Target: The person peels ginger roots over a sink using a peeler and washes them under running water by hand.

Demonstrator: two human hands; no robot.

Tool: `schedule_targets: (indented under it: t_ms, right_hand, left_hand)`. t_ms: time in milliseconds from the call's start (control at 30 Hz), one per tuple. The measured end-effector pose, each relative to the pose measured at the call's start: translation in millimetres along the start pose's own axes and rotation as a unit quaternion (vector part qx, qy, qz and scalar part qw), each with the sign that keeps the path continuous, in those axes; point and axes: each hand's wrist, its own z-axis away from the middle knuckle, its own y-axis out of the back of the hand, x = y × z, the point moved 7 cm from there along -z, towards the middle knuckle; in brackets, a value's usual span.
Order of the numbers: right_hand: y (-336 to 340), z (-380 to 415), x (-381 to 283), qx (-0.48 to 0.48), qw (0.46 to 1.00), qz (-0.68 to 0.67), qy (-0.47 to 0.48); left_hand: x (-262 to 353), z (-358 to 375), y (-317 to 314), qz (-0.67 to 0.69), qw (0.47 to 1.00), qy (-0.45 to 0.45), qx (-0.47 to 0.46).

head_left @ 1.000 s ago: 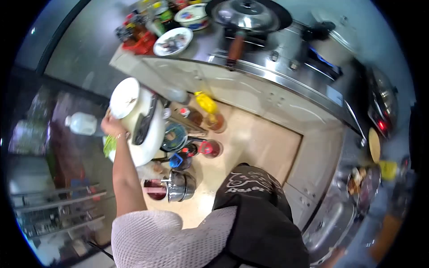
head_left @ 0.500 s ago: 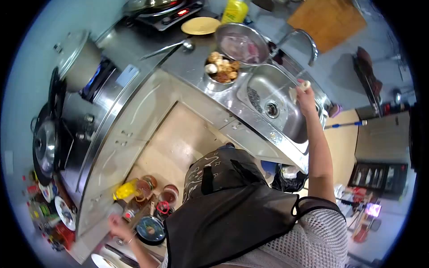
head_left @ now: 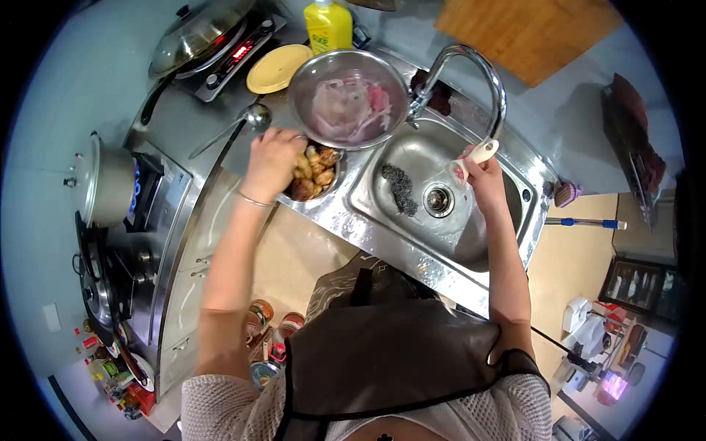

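Observation:
My left hand (head_left: 273,162) reaches over the metal bowl (head_left: 340,176) of brown, knobbly pieces (head_left: 318,173), its fingers curled down at the rim beside a yellowish piece. What those fingers grip, if anything, is hidden. Over the right side of the sink (head_left: 471,242), my right hand (head_left: 485,180) is closed around an off-white peeler (head_left: 482,153), its handle with a hole pointing up right. The curved tap (head_left: 502,95) ends just above that hand. A dark scouring pad (head_left: 399,189) lies in the sink, left of the drain (head_left: 438,200).
Behind the bowl stands a large metal basin (head_left: 403,95) with pale pink meat in liquid. A ladle (head_left: 257,116), yellow plate (head_left: 279,68) and yellow bottle (head_left: 329,29) are nearby. At left, a pot (head_left: 110,184) sits over a blue flame; a lidded pan (head_left: 198,37) stands on an electric cooker.
My left hand has moved from low at the left up to the bowl of brown pieces. My right hand stays over the sink with the peeler. The view has shifted closer to the counter.

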Motion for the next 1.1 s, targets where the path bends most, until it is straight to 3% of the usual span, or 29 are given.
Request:
schedule_targets:
  t_ms: [33, 100, 233, 300, 333, 400, 433, 500, 600, 667, 733, 767, 867, 933, 1000, 1067, 1100]
  right_hand:
    - [6.1, -8.6, 3.5, 0.009, 0.998, -0.052, -0.020]
    - [18.2, -29.0, 10.6, 0.009, 0.987, -0.159, -0.038]
    - [1.6, -38.3, 14.0, -0.037, 0.978, -0.204, -0.034]
    - [5.1, -44.6, 13.6, 0.026, 0.999, 0.000, 0.023]
    - [9.0, -48.1, 18.9, 0.029, 0.999, -0.004, 0.019]
    - [26.7, -47.6, 27.6, 0.105, 0.976, 0.190, 0.033]
    - [23.0, -31.9, 5.2, 0.136, 0.967, 0.203, 0.077]
    - [36.4, -31.6, 24.4, 0.145, 0.971, 0.183, 0.051]
    - [34.5, -20.3, 25.1, 0.154, 0.972, 0.177, 0.029]
    - [31.0, -15.4, 40.3, 0.132, 0.984, 0.108, 0.057]
    - [21.1, -3.0, 51.0, 0.122, 0.986, 0.106, 0.038]
    - [12.8, -2.4, 53.8, 0.114, 0.988, 0.098, 0.030]
    - [-21.4, 5.7, 73.6, 0.070, 0.992, 0.107, 0.013]
    - [-51.2, 12.3, 92.9, 0.029, 0.993, 0.110, -0.024]
    - [-104.8, 24.1, 83.9, -0.120, 0.932, 0.335, -0.067]
    - [-155.4, 39.7, 75.4, -0.256, 0.893, 0.363, -0.079]
    - [-173.3, 42.9, 73.4, -0.296, 0.888, 0.349, 0.044]
  left_hand:
    - [-8.0, -4.6, -11.5, 0.035, 0.996, 0.005, -0.085]
    - [-30.0, -10.5, -37.6, 0.070, 0.990, -0.023, -0.120]
    - [-21.2, -24.1, -25.4, 0.121, 0.971, -0.117, -0.170]
    - [-21.6, -29.1, -17.2, 0.104, 0.965, -0.115, -0.212]
    - [-20.8, -30.5, -15.0, 0.090, 0.958, -0.116, -0.247]
    - [-18.1, -34.6, 2.0, 0.079, 0.953, -0.118, -0.266]
    - [-20.5, -38.3, 15.0, 0.113, 0.954, -0.105, -0.259]
    - [-36.0, -47.3, 26.7, 0.168, 0.955, -0.104, -0.221]
    - [-67.0, -57.7, 15.0, 0.238, 0.931, -0.079, -0.266]
    - [-84.2, -59.6, -3.1, 0.227, 0.929, -0.120, -0.268]
    - [-107.8, -46.2, -35.5, 0.385, 0.844, 0.116, -0.354]
    - [-106.8, -43.7, -39.8, 0.391, 0.841, 0.130, -0.350]
    - [-102.6, -32.5, -60.0, 0.500, 0.783, 0.155, -0.335]
    - [-98.7, -30.9, -60.5, 0.516, 0.778, 0.142, -0.329]
    - [-96.9, -31.2, -63.0, 0.564, 0.746, 0.153, -0.319]
    - [-104.4, -28.3, -71.8, 0.586, 0.721, 0.158, -0.335]
    - [-108.4, -28.8, -69.0, 0.591, 0.724, 0.171, -0.313]
